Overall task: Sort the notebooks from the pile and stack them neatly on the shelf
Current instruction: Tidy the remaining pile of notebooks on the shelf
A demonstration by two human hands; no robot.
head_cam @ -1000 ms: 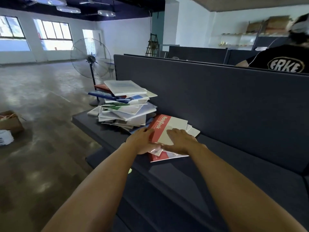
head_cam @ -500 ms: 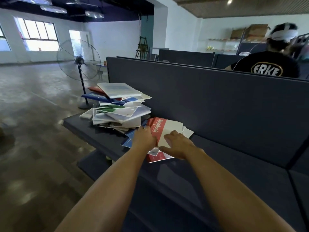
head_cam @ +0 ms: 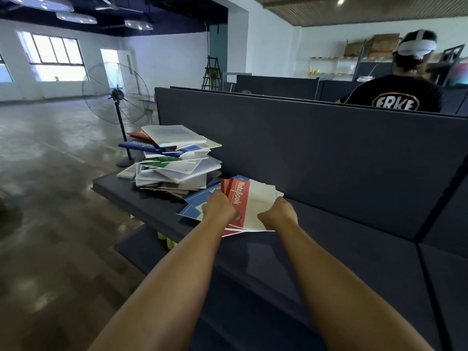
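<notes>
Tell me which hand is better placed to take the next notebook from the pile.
Probably the left hand. It is on the side of the pile, which lies to the left. The right hand grips the far edge of the red notebook, away from the pile.

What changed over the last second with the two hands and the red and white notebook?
The right hand slid from lying flat on the red and white notebook to gripping its right edge; the left hand now holds the red spine side. The messy pile of notebooks on the dark shelf stayed put.
</notes>
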